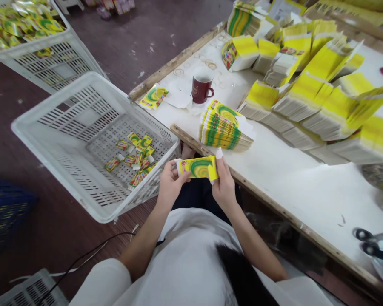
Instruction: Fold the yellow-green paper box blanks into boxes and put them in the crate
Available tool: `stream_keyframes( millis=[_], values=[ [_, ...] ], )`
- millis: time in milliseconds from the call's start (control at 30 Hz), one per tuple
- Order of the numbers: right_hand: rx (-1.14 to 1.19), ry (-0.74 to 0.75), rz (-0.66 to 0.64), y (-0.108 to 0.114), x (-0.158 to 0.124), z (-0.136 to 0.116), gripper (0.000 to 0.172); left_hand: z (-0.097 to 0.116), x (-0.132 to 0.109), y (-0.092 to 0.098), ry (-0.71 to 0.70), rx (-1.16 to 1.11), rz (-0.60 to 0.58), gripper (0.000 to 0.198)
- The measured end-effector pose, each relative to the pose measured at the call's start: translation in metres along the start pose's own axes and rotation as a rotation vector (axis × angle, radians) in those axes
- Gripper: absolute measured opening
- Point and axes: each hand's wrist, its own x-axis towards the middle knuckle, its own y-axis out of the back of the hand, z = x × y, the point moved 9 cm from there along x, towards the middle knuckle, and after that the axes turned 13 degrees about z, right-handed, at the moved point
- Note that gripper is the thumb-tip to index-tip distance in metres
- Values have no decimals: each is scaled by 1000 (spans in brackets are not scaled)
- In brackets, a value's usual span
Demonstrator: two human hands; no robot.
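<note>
Between my two hands, over my lap at the table edge, is a yellow and green printed carton (198, 168). My left hand (172, 180) grips its left end, thumb on the printed face. At the other end my right hand (224, 180) holds the carton beside its open flaps, with a white tip on one finger. Just beyond, a fanned stack of flat cartons (221, 127) lies on the table. To my left, a white plastic crate (64, 157) has several small filled cartons (135, 159) on its bottom.
A dark red mug (200, 90) stands behind the fanned stack, near rubber bands (210, 64). Many bundled yellow cartons (306, 93) cover the table's far right. Scissors (367, 242) lie at the right. Another crate (51, 63), heaped with yellow packs, stands at upper left; a cable (92, 250) crosses the floor.
</note>
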Motion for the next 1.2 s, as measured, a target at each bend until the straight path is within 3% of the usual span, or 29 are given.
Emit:
stream_keyframes(
  millis=[233,367,500,700,933,1100,1200],
  values=[
    [-85,173,-188,-6,3,-9,33,15,3,-1,-29,-113,21,64],
    [-45,234,-293,-2,9,-15,26,12,3,-2,9,-145,8,79],
    [1,231,-358,0,13,-20,23,7,0,-6,30,-146,-16,75],
    [124,119,-253,-2,19,-26,56,13,-12,-19,-43,-87,-77,45],
    [82,147,-298,-25,34,-40,71,31,3,3,-147,-40,-9,43],
    [134,176,-440,-35,48,-55,54,46,5,11,-233,-75,41,43],
    [140,164,-491,-38,42,-54,54,44,2,12,-234,-80,59,41]
  ],
)
